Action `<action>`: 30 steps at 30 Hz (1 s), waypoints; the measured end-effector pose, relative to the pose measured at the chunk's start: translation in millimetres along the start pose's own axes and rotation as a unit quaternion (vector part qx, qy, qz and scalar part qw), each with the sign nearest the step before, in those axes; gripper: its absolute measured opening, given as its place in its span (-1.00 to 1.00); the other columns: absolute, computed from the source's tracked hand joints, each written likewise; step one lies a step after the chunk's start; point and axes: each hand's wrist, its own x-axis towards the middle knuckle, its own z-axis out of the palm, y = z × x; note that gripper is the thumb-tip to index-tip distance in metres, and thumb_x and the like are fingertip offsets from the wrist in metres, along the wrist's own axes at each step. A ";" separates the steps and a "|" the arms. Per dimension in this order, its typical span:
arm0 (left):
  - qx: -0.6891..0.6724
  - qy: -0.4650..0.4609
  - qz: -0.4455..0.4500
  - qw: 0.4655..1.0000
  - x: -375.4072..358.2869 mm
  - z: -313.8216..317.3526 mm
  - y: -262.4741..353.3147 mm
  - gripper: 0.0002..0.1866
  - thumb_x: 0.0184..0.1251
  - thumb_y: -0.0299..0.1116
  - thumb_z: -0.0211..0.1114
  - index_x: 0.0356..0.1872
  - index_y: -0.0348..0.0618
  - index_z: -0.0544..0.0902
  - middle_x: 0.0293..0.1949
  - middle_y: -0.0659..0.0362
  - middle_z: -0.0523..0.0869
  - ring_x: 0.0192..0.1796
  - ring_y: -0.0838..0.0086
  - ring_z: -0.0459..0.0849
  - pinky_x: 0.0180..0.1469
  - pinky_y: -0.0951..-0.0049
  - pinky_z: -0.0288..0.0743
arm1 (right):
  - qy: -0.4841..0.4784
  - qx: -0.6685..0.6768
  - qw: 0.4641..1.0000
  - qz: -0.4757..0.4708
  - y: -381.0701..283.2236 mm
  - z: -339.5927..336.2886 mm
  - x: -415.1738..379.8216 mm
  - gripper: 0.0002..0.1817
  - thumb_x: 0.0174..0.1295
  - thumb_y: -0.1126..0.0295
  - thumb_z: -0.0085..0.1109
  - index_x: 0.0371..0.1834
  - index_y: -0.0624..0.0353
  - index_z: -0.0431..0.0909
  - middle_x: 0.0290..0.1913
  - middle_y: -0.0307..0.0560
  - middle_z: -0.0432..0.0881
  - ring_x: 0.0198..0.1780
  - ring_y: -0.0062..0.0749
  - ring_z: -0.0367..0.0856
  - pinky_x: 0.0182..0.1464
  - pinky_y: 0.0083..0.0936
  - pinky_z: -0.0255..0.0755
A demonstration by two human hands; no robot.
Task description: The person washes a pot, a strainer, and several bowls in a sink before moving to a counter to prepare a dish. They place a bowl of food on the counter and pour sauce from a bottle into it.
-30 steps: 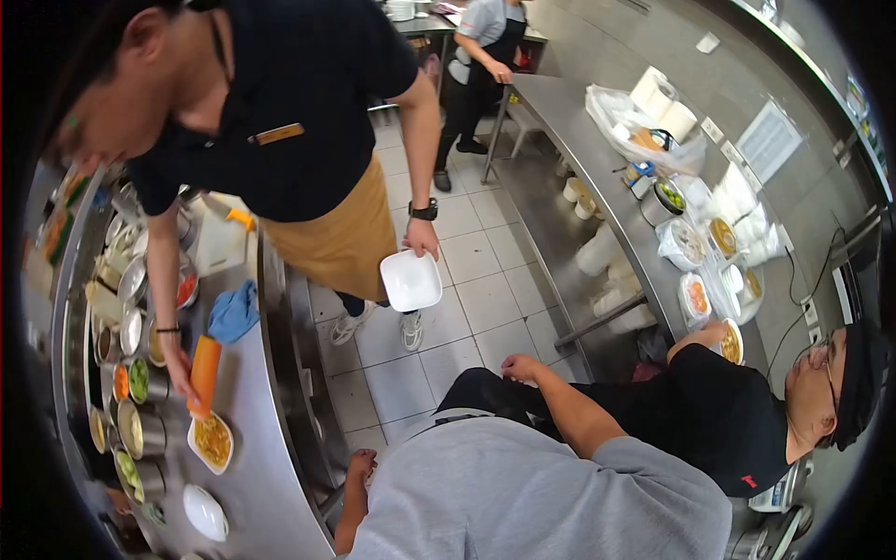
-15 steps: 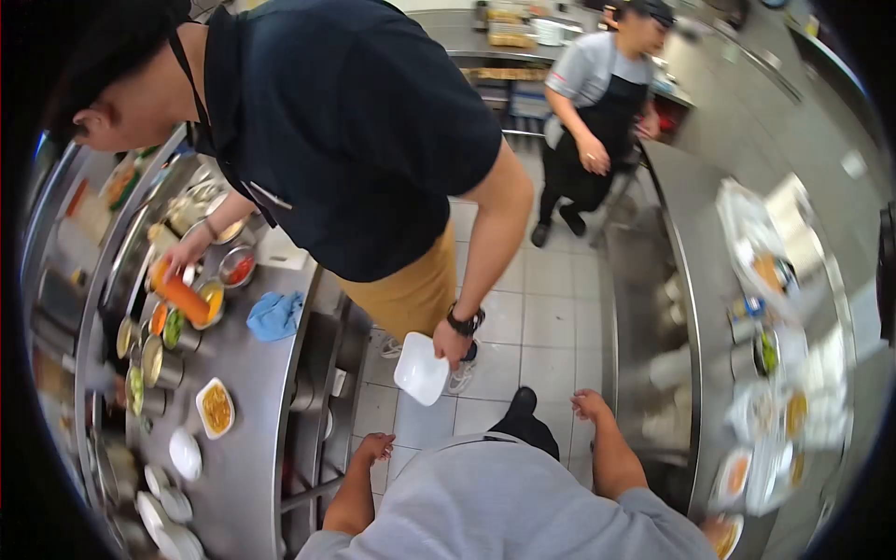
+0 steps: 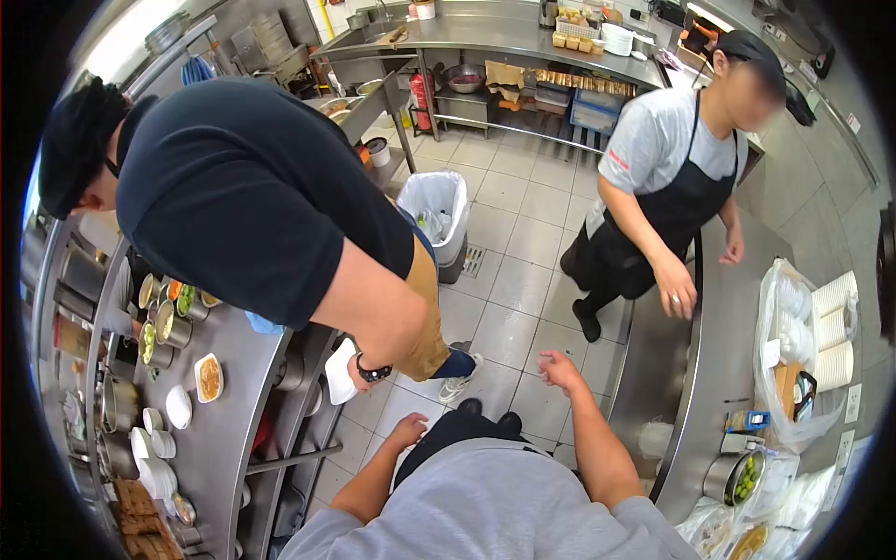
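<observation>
Low in front of my waist, my left hand (image 3: 408, 431) hangs empty with its fingers loosely apart. My right hand (image 3: 558, 371) is held further forward over the tiled floor, fingers spread and nothing in it. Nearest my left hand is a white dish (image 3: 340, 371), held by a co-worker in a dark shirt (image 3: 233, 187) who leans over the left counter. On that counter sits a white bowl of brown food (image 3: 209, 378), beside an upside-down-looking white bowl (image 3: 179, 406). Neither of my hands touches any of these.
A second co-worker in a black apron (image 3: 686, 177) stands ahead on the right, by the right counter (image 3: 695, 392). That counter bears bagged containers (image 3: 793, 327) and a metal pot of green pieces (image 3: 733, 478). A lined bin (image 3: 439, 201) stands on the floor ahead.
My view has tilted up. The apron-wearing co-worker has come closer along the right counter. My right hand has moved forward and inward. The dark-shirted co-worker leans further over the left counter.
</observation>
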 end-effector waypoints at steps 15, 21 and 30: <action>-0.171 -0.076 0.328 0.926 35.5 -20.8 332.2 -0.77 0.50 -0.27 0.16 -0.29 -0.22 0.62 -0.17 0.23 0.67 -0.22 0.64 0.57 -0.17 0.57 0.48 | -0.065 -0.118 0.982 -0.130 -329.0 -34.2 191.1 -0.46 0.23 0.20 0.29 0.25 0.13 0.42 -0.22 -0.09 0.68 -0.43 -0.43 0.57 -0.44 -0.47 0.46; -0.275 -0.019 0.331 0.902 85.7 -62.1 375.7 -0.82 0.47 -0.45 0.10 0.03 -0.12 0.47 0.01 0.12 0.63 0.01 0.48 0.61 0.01 0.44 0.51 | -0.033 -0.217 0.966 -0.135 -423.3 -22.8 300.3 -0.53 0.24 0.18 0.28 0.18 0.11 0.48 -0.26 -0.16 0.66 -0.42 -0.49 0.57 -0.44 -0.52 0.47; -0.380 0.061 0.325 0.864 107.9 -93.5 426.3 -0.75 0.47 -0.41 0.14 0.12 -0.15 0.49 0.00 0.18 0.64 -0.05 0.58 0.58 -0.02 0.53 0.48 | -0.263 -0.332 0.893 -0.155 -464.5 117.5 370.0 -0.58 0.25 0.24 0.28 0.13 0.16 0.52 -0.30 -0.16 0.67 -0.44 -0.53 0.55 -0.44 -0.52 0.46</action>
